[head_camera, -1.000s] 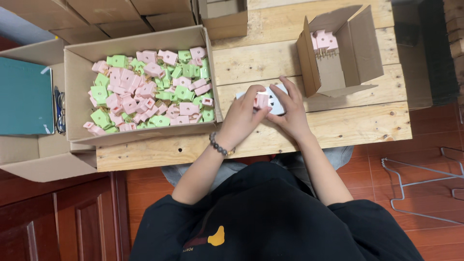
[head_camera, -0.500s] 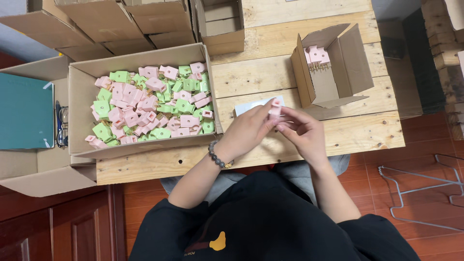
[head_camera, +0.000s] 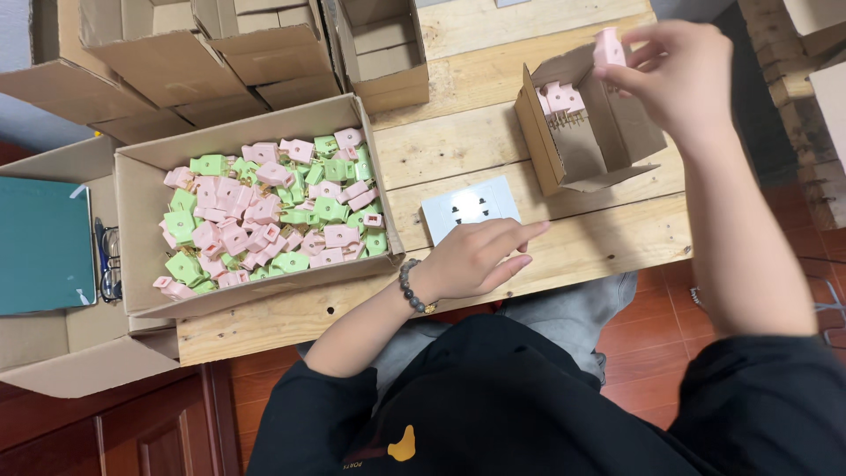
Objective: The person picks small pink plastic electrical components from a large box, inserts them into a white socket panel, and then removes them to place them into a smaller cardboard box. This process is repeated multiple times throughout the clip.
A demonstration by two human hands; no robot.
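Observation:
My right hand is raised over the small open cardboard box at the right and pinches a pink plug part between thumb and fingers. Several pink parts stand in a row inside that box. My left hand, a bead bracelet on its wrist, rests on the wooden table with fingers spread, touching the near edge of a white socket plate. A large cardboard box at the left is full of pink and green plug parts.
Several empty cardboard boxes are stacked at the back of the table. A teal flat item and a pair of glasses lie in a box at the far left. Red tile floor shows below the table's front edge.
Both hands were together over the white socket plate. Now my right hand has lifted a pink part up and right to the small box, while my left hand stays at the plate.

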